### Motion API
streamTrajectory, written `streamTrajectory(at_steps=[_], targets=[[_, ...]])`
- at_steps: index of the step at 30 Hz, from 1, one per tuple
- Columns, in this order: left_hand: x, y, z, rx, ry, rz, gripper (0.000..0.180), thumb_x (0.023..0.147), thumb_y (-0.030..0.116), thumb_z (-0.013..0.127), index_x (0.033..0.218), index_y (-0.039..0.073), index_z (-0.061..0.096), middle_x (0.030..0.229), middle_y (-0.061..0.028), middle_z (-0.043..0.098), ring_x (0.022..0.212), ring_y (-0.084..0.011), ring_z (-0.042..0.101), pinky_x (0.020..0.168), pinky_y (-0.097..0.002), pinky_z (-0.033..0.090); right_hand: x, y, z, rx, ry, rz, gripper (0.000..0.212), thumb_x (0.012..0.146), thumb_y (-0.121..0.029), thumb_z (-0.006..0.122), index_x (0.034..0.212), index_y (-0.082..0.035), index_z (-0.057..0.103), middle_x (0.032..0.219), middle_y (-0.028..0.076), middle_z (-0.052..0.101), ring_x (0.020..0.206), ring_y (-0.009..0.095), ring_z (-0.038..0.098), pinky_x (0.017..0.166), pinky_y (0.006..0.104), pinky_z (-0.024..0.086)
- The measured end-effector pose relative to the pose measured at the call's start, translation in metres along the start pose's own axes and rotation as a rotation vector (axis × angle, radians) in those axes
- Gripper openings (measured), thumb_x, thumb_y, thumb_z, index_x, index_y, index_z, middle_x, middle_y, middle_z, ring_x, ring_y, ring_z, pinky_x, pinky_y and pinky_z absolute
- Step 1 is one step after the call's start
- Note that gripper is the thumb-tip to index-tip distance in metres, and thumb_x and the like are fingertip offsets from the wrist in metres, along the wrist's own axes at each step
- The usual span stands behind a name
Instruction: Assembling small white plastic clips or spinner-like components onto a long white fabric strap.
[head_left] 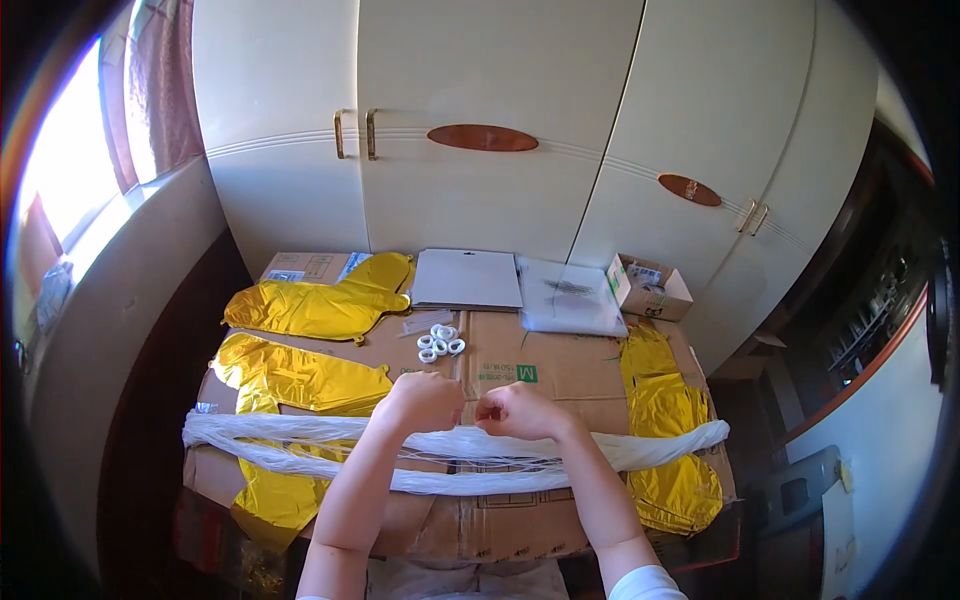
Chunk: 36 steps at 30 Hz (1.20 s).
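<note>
A long looped skein of white string (480, 484) lies across the cardboard, from the left side of the table to the right. My left hand (418, 402) is above the skein's far strands with its fingers curled closed. Close beside it, my right hand (522, 411) is pinched, thumb against fingers, facing the left. What either hand holds, if anything, is too fine or hidden to tell. Beyond my hands sits a small cluster of white rings (440, 343). Yellow foil balloons (300, 375) lie flat at the left, partly under the skein, and another yellow foil balloon (665, 420) is at the right.
Along the back are a stack of white sheets (467, 280), clear plastic bags (570, 298) and an open small box (652, 288) with packets. Flattened cardboard (590, 375) covers the table. A pale wardrobe (490, 60) stands behind; a window (70, 150) is at the left.
</note>
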<state>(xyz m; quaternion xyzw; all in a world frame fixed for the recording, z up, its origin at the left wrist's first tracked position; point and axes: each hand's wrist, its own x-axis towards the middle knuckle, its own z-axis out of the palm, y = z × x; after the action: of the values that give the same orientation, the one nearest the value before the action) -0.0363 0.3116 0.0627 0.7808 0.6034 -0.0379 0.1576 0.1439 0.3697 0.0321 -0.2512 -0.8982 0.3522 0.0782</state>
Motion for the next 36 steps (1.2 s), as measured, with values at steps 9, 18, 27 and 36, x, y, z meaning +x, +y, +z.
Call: streamTrajectory(at_steps=[9, 18, 27, 36], targets=[[-0.01, 0.002, -0.007, -0.061, 0.069, 0.029, 0.011, 0.068, 0.023, 0.064, 0.077, 0.018, 0.068, 0.079, -0.0011, 0.066, 0.078, -0.0206, 0.062, 0.07, -0.034, 0.049, 0.0, -0.005, 0.001, -0.018, -0.041, 0.028, 0.013, 0.071, -0.011, 0.063, 0.081, -0.003, 0.064, 0.075, 0.009, 0.063, 0.07, 0.018, 0.061, 0.067, 0.0295, 0.049], [-0.011, 0.005, -0.008, -0.059, 0.127, 0.041, 0.009, 0.069, 0.016, 0.06, 0.076, 0.015, 0.065, 0.074, -0.0088, 0.064, 0.075, -0.0271, 0.062, 0.067, -0.0367, 0.049, 0.001, -0.008, 0.004, -0.067, -0.043, 0.057, 0.014, 0.071, -0.013, 0.064, 0.082, -0.005, 0.064, 0.078, 0.009, 0.063, 0.072, 0.02, 0.06, 0.068, 0.0303, 0.048], [-0.01, 0.005, -0.009, -0.083, 0.114, 0.078, 0.01, 0.068, 0.02, 0.06, 0.075, 0.013, 0.061, 0.073, -0.007, 0.063, 0.073, -0.027, 0.061, 0.065, -0.0386, 0.047, 0.004, 0.002, 0.008, 0.063, 0.021, -0.038, 0.016, 0.077, -0.02, 0.064, 0.086, -0.007, 0.064, 0.077, 0.008, 0.061, 0.069, 0.017, 0.059, 0.066, 0.0297, 0.048], [-0.005, 0.004, -0.005, -0.076, 0.065, 0.087, 0.015, 0.068, 0.024, 0.062, 0.077, 0.012, 0.061, 0.073, -0.0076, 0.063, 0.074, -0.0274, 0.061, 0.065, -0.0389, 0.047, 0.0, 0.004, 0.002, 0.629, -0.095, -0.042, 0.017, 0.083, -0.015, 0.057, 0.094, -0.002, 0.058, 0.079, 0.0, 0.059, 0.072, 0.007, 0.051, 0.065, 0.0236, 0.043]])
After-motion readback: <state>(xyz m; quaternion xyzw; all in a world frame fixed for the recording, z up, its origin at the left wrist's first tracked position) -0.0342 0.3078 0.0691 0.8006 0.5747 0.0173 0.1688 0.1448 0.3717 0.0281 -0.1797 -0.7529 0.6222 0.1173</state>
